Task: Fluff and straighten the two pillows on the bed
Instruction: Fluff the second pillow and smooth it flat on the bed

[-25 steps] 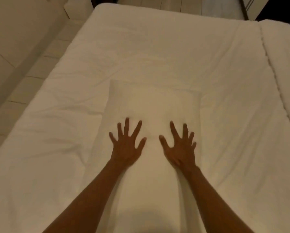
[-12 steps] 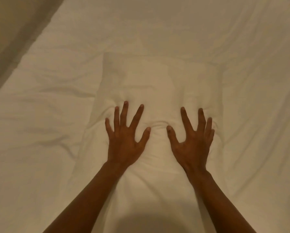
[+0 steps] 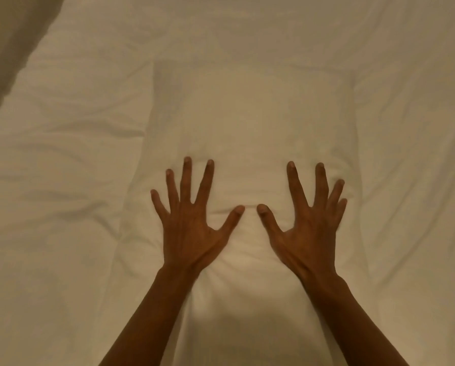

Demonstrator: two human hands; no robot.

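One white pillow [image 3: 252, 114] lies lengthwise in the middle of the bed, its far end away from me. My left hand [image 3: 192, 223] presses flat on its middle with fingers spread wide. My right hand [image 3: 305, 228] presses beside it, also flat and spread, the two thumbs nearly touching. The pillow dents and creases under both palms. A second pillow is not in view.
The white wrinkled bed cover [image 3: 62, 180] surrounds the pillow on all sides. The bed's left edge and a strip of floor [image 3: 7, 48] show at the top left corner.
The view has closed in on the pillow. Both hands have pushed down and forward into it, the thumbs have come closer together and creases have formed under the palms.
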